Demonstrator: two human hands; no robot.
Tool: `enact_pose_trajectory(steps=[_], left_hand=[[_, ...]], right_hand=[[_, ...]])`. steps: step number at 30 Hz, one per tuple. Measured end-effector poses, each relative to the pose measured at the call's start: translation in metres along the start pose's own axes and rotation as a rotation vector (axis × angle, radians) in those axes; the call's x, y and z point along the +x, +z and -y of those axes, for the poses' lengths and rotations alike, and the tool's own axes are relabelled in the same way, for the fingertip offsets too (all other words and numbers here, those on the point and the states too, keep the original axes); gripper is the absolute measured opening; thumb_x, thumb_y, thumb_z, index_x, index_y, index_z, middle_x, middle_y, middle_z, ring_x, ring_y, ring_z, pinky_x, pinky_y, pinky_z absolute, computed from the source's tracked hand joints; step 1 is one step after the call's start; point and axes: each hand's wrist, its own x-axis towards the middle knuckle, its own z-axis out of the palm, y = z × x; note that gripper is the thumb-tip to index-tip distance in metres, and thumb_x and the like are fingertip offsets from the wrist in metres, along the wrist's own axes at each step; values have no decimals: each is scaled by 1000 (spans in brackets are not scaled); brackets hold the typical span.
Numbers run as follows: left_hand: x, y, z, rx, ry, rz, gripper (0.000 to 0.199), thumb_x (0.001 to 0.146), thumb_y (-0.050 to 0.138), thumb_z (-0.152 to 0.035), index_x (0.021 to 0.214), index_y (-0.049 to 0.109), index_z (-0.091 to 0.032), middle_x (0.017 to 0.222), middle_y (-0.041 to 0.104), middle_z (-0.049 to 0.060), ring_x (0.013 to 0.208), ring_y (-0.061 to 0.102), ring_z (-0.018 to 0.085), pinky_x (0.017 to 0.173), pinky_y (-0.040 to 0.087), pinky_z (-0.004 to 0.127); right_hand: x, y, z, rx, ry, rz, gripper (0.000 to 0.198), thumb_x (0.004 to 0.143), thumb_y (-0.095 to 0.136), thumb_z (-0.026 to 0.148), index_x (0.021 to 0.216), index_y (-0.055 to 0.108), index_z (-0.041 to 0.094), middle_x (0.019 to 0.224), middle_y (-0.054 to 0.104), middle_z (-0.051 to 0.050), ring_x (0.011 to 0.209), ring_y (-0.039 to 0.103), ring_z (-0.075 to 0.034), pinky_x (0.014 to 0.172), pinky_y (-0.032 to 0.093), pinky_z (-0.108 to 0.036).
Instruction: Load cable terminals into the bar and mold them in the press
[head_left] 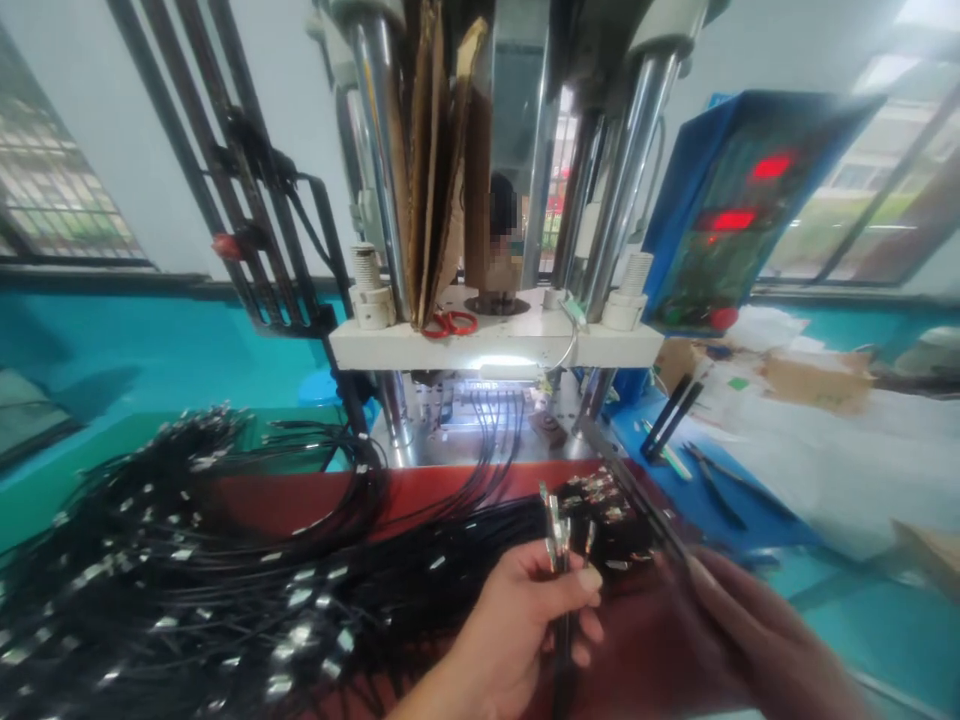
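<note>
My left hand (pixel 525 615) is closed around several black cables (pixel 562 640), low in the middle of the head view. Their bare metal connector ends (pixel 556 525) stick up above my thumb and fingers. At the lower right, my right hand (pixel 757 625) grips a long, thin dark tool (pixel 637 490), which slants up and left toward the machine. The tool is blurred, so its exact kind is unclear. Just behind my left hand, more connector ends (pixel 604 490) lie at the end of a large heap of black cables (pixel 247 590).
A press with a white plate (pixel 495 345) stands ahead, cables running into its lit lower gap. Red-handled scissors (pixel 450 323) and cardboard sheets (pixel 439 180) rest on the plate. Right are a blue control box (pixel 720 220), pliers (pixel 720 485) and white bags (pixel 832 470).
</note>
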Motion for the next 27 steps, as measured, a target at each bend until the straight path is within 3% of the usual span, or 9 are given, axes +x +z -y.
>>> enact_pose_trajectory(steps=[2, 3, 5, 7, 11, 17, 21, 27], left_hand=[[0, 8, 1, 115, 11, -70, 24, 70, 72, -23, 82, 53, -14, 60, 53, -2, 49, 50, 9, 42, 39, 18], [0, 11, 1, 194, 11, -105, 24, 70, 72, -23, 81, 52, -15, 57, 51, -3, 46, 47, 8, 41, 38, 18], [1, 17, 2, 386, 14, -145, 21, 71, 69, -24, 78, 52, -16, 55, 50, -4, 44, 43, 7, 39, 37, 17], [2, 20, 3, 589, 39, -149, 16, 73, 65, -25, 75, 52, -16, 57, 49, -4, 42, 41, 7, 38, 37, 18], [2, 20, 6, 872, 130, -154, 6, 75, 58, -22, 73, 55, -18, 64, 53, -2, 43, 44, 9, 39, 35, 21], [0, 23, 4, 1144, 355, -88, 17, 76, 50, -7, 68, 59, -20, 77, 61, 0, 72, 55, 15, 67, 38, 24], [-1, 26, 5, 1227, 383, -69, 21, 76, 47, -4, 70, 58, -20, 79, 60, 0, 76, 55, 15, 70, 36, 24], [-1, 28, 7, 1305, 355, -62, 21, 78, 45, -5, 73, 58, -20, 84, 59, 3, 80, 54, 17, 72, 37, 27]], right_hand=[[-17, 19, -2, 259, 186, -85, 46, 76, 65, 55, 113, 63, 27, 101, 70, -6, 83, 66, -20, 60, 55, -25], [-20, 30, -1, 362, 234, -97, 50, 73, 68, 56, 113, 62, 27, 88, 70, -5, 72, 66, -18, 53, 53, -23], [-19, 48, 4, 479, 233, -51, 53, 74, 67, 59, 114, 61, 25, 55, 57, 3, 43, 51, -12, 35, 40, -19], [-12, 57, 8, 509, 166, 19, 53, 80, 60, 57, 120, 58, 22, 42, 42, 8, 33, 34, -9, 29, 29, -18], [-3, 56, 9, 514, 106, 51, 51, 89, 49, 51, 126, 56, 16, 40, 39, 8, 34, 30, -8, 31, 27, -18], [-6, 52, 9, 429, 114, 104, 49, 92, 45, 47, 129, 55, 16, 42, 38, 8, 35, 28, -6, 31, 22, -16], [-4, 54, 6, 462, 124, 89, 50, 90, 49, 48, 129, 55, 17, 50, 44, 7, 35, 30, -5, 29, 23, -16], [-5, 53, 3, 449, 125, 104, 52, 89, 50, 49, 129, 54, 15, 45, 41, 8, 34, 30, -6, 29, 24, -16]])
